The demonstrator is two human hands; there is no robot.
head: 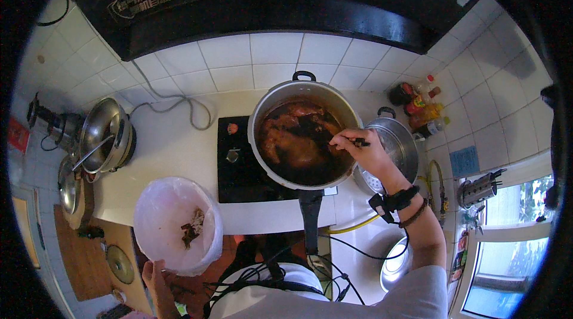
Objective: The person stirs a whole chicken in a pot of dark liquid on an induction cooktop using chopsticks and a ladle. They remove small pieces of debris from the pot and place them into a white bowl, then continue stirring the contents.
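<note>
A large aluminium pressure-cooker pot (313, 183) stands lidless on a black induction hob (233, 162), its long black handle towards me. Dark brown liquid and large pieces of browned meat (297, 144) fill much of it. Over the pot's right side, my right hand (360, 146) pinches a thin dark utensil (361, 142); its lower end is hidden. At the lower left, my left hand (156, 276) grips the near rim of a waste bin (154, 225) lined with a translucent plastic bag. Wet brown scraps (191, 231) lie inside the bin, which is in front of the counter edge.
A perforated steamer pot (405, 140) stands right of the cooker, with bottles (423, 108) behind it. Stacked steel pans (100, 135) occupy the left counter. A metal bowl (396, 265) is at the lower right. Black cables (340, 278) hang by my waist; a range hood (268, 10) overhangs.
</note>
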